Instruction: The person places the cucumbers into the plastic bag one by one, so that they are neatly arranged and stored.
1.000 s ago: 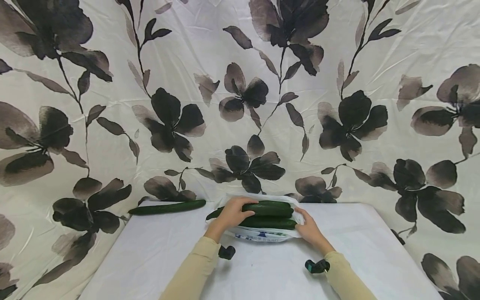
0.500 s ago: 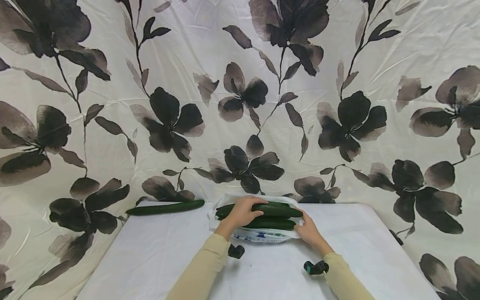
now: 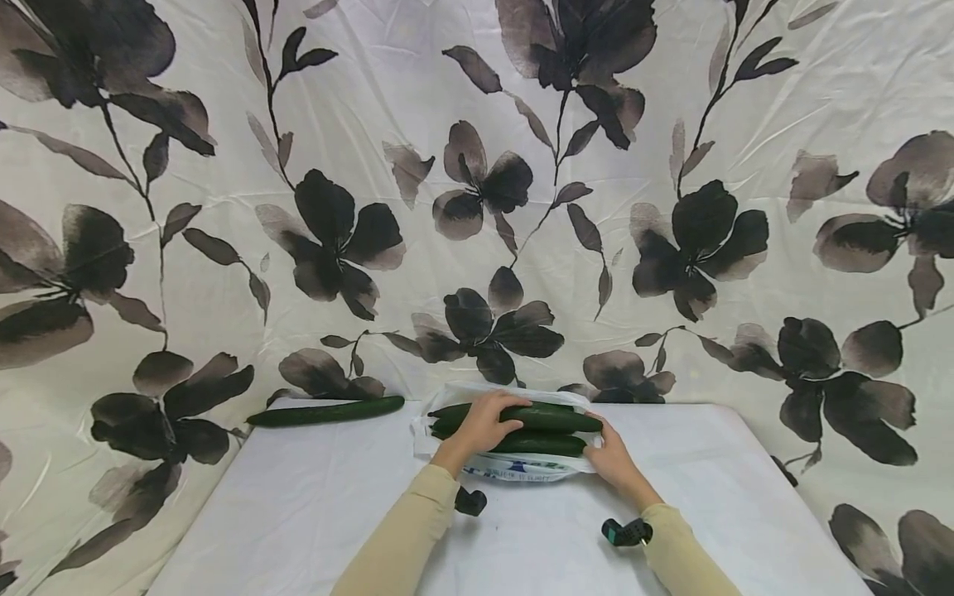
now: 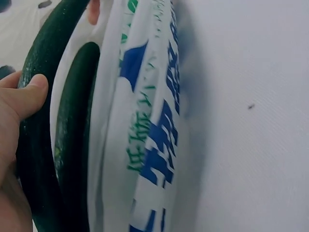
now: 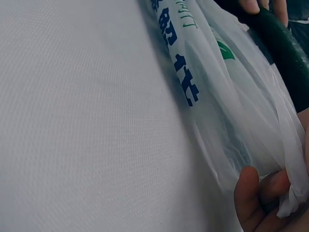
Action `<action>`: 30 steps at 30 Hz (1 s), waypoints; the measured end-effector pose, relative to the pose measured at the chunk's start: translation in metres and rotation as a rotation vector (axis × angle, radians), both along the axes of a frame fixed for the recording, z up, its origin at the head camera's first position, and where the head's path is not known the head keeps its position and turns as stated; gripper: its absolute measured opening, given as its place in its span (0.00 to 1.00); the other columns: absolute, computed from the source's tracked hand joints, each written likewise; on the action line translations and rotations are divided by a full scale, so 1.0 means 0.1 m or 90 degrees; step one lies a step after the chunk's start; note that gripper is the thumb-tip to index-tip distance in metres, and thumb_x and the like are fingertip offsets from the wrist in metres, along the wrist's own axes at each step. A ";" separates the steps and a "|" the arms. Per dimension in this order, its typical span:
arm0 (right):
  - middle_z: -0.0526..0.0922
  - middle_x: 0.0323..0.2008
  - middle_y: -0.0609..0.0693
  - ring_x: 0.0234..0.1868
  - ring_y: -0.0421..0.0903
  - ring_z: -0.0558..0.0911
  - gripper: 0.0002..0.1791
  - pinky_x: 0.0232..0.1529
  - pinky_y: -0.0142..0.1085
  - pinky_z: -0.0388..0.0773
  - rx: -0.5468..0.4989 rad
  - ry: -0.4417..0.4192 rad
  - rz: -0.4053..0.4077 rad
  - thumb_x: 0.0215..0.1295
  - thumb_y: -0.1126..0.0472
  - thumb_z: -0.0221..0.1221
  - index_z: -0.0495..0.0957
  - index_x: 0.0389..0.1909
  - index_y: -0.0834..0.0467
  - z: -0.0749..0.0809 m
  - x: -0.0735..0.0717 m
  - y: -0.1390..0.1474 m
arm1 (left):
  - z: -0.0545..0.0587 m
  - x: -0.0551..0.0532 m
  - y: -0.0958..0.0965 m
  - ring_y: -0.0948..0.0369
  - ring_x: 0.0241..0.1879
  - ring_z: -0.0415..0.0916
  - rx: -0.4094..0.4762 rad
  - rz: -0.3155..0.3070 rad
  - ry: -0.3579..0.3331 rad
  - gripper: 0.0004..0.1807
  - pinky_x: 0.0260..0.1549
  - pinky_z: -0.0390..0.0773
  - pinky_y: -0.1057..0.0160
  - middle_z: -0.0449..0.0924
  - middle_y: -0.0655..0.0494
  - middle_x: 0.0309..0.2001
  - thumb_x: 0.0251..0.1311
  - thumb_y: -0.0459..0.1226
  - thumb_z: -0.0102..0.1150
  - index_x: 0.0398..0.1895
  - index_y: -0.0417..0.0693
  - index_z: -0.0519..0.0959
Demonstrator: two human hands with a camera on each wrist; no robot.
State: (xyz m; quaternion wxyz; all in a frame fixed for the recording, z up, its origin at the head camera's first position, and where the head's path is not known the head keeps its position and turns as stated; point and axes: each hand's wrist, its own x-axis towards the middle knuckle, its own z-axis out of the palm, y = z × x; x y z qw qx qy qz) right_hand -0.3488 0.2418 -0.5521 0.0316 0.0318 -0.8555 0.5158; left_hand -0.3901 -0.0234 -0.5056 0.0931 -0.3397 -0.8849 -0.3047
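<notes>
A white plastic bag (image 3: 522, 470) with blue and green print lies with its mouth spread at the table's back edge. Several dark green cucumbers are in it, among them a front cucumber (image 3: 540, 445). My left hand (image 3: 477, 429) grips the cucumber (image 3: 562, 419) lying on top, thumb on its near side, as the left wrist view also shows. At the bag's right end, my right hand (image 3: 614, 460) pinches the plastic between thumb and fingers; in the right wrist view a crumpled bit of the bag (image 5: 292, 193) pokes out below the fingers. The top cucumber's right tip reaches this hand.
Another cucumber (image 3: 328, 411) lies alone at the table's back left. The white-covered table (image 3: 522, 538) ends at a floral cloth backdrop (image 3: 477, 248) hanging behind it. Dark wrist cameras stick out from both sleeves.
My left hand has shifted right with the top cucumber, whose tip now comes up to my right hand. Over the last half second both hands are nearly still.
</notes>
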 end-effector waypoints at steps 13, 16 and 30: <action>0.57 0.71 0.64 0.73 0.62 0.48 0.38 0.68 0.59 0.47 0.013 -0.008 -0.007 0.56 0.74 0.50 0.58 0.71 0.63 0.00 -0.03 0.01 | -0.10 0.00 -0.08 0.54 0.59 0.70 -0.025 0.044 -0.025 0.21 0.58 0.66 0.45 0.76 0.58 0.58 0.62 0.42 0.64 0.59 0.60 0.79; 0.56 0.71 0.64 0.73 0.63 0.49 0.38 0.68 0.59 0.48 0.012 -0.014 -0.011 0.56 0.74 0.50 0.58 0.71 0.62 0.01 -0.02 0.00 | -0.12 0.00 -0.09 0.53 0.60 0.70 -0.024 0.053 -0.038 0.21 0.59 0.65 0.44 0.75 0.58 0.59 0.62 0.43 0.65 0.59 0.60 0.79; 0.59 0.70 0.65 0.72 0.63 0.52 0.39 0.68 0.57 0.49 -0.012 0.009 -0.017 0.52 0.75 0.51 0.60 0.71 0.64 0.01 -0.02 0.00 | -0.17 0.04 -0.10 0.53 0.58 0.71 -0.030 0.099 -0.070 0.21 0.60 0.62 0.43 0.77 0.59 0.57 0.60 0.45 0.66 0.58 0.62 0.79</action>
